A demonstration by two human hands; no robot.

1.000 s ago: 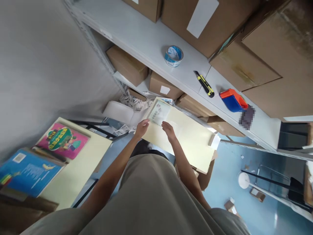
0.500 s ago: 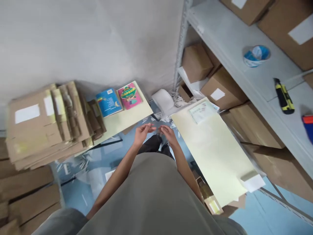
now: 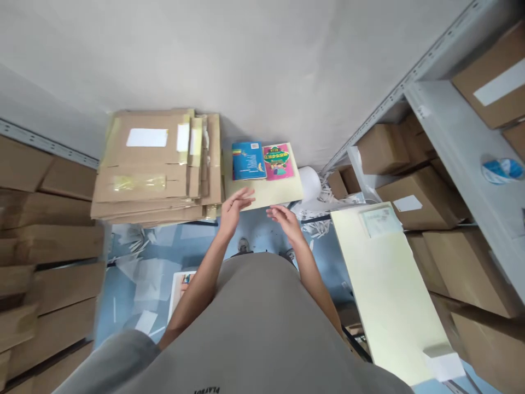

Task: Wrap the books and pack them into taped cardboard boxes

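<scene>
My left hand (image 3: pixel 234 210) is raised in front of the pale yellow table (image 3: pixel 266 195), fingers apart and holding nothing. Across a gap from it, my right hand (image 3: pixel 285 220) is held up with its fingers spread, also with nothing in it. Just beyond my hands, a blue book (image 3: pixel 248 162) and a pink book (image 3: pixel 279 162) lie side by side on that table. Left of the books, flattened cardboard boxes (image 3: pixel 143 148) are piled up, some with white labels and yellowish tape.
On the right stands a second pale yellow table (image 3: pixel 389 290) bearing a greenish booklet (image 3: pixel 380 220). Shelving with cardboard boxes (image 3: pixel 426 200) rises beyond it; a tape roll (image 3: pixel 502 171) lies on a shelf. More boxes (image 3: pixel 68 284) fill the left. Paper scraps (image 3: pixel 133 239) litter the floor.
My view has turned left toward the books and box pile, which now appear nearer the middle. My hands have moved a little farther apart, and the left one is closer to the table.
</scene>
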